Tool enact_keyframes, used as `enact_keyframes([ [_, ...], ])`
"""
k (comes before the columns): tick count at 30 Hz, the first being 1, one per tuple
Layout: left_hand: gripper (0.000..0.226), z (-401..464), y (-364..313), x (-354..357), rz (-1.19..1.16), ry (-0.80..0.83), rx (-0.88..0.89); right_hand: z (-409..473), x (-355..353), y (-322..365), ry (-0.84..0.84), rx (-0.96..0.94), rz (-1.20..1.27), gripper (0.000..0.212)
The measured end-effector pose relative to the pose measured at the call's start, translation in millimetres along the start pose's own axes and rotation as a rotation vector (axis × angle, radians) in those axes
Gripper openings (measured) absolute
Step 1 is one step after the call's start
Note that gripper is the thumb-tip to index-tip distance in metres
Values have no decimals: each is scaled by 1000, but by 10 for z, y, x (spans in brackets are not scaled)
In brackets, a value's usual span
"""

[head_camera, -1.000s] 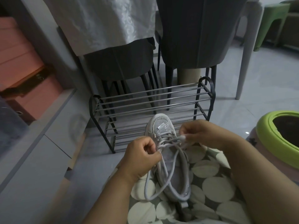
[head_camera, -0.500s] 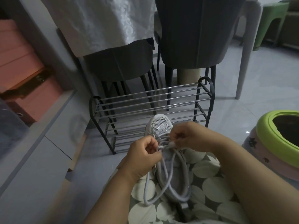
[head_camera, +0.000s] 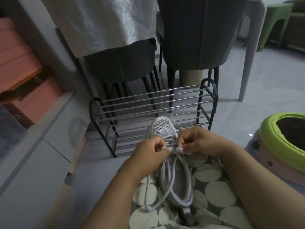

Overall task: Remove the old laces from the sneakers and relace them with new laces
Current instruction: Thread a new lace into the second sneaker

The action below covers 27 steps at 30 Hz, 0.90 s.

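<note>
sneaker [head_camera: 162,129] at centre, our landmark: a pale mesh shoe with glittering trim lies on the spotted cloth [head_camera: 212,192] over the lap, toe pointing away from us toward the shoe rack [head_camera: 153,104]. we see the left hand [head_camera: 151,152] at the sneaker's left flank and the right hand [head_camera: 196,142] at its right flank, both meeting above the eyelet rows. each hand has thumb and fingers curled in a narrow pinch on the grey lace [head_camera: 171,184]; the two thumbnails sit almost touching over the middle of the shoe. whether the lace end is passing through an eyelet we cannot tell, as the fingers cover that spot. from the pinch the lace falls toward us in long loops across the sneaker's opening and heel, one loop trailing off the left side onto the cloth. just beyond the toe stands the black metal rack with its chrome bars. behind the rack we note two dark chairs [head_camera: 194,33], one draped with a white patterned cloth [head_camera: 107,22]. to the right of the sneaker, well apart, sits a round green and pink pot [head_camera: 270,146]. to its left runs a grey cabinet [head_camera: 33,146] with pink boxes [head_camera: 18,63] above.
</note>
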<state>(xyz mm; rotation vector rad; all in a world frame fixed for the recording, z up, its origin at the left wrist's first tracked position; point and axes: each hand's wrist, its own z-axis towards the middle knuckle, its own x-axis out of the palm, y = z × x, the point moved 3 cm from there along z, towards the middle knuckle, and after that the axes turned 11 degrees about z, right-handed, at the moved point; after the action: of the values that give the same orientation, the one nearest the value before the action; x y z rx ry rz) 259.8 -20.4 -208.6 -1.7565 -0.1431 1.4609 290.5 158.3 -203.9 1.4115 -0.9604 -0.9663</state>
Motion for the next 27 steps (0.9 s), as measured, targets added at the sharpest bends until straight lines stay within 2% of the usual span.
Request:
enact_keyframes([
  [2, 19, 3, 16, -8, -75, 17, -12, 1, -9, -4, -8, 6, 5, 22],
  [6, 14, -50, 66, -30, -877, 46, -64, -5, -30, -10, -41, 4, 31, 10],
  [8, 15, -55, 93, -48, -1053, 24, -81, 2, -41, -33, -66, 8, 18, 13],
  [10, 12, -37, 102, -53, -904, -2, -119, 5, -38, -39, -70, 12, 7, 13],
  [12, 11, -16, 68, -55, -549, -8, -142, 5, -27, -27, -51, 17, 8, 15],
  [15, 27, 19, 22, -23, -107, -17, -118, 1, -13, -15, -27, 26, 22, 8],
  [18, 27, 45, 10, -42, -21, -20, -95, -3, -19, -14, -20, 29, 20, 13],
  [21, 28, 48, 11, -90, 87, 64, -72, -9, -31, -17, -30, 36, 24, 13],
  [23, 30, -2, -21, -106, -71, 144, -78, -11, -29, -16, -35, 37, 38, 12],
  [26, 27, -46, -29, -119, -746, 174, -164, -21, -37, -19, -61, 55, 99, 9],
  [27, 26, -53, -14, -126, -883, 164, -185, -23, -39, -17, -64, 60, 109, 11],
])
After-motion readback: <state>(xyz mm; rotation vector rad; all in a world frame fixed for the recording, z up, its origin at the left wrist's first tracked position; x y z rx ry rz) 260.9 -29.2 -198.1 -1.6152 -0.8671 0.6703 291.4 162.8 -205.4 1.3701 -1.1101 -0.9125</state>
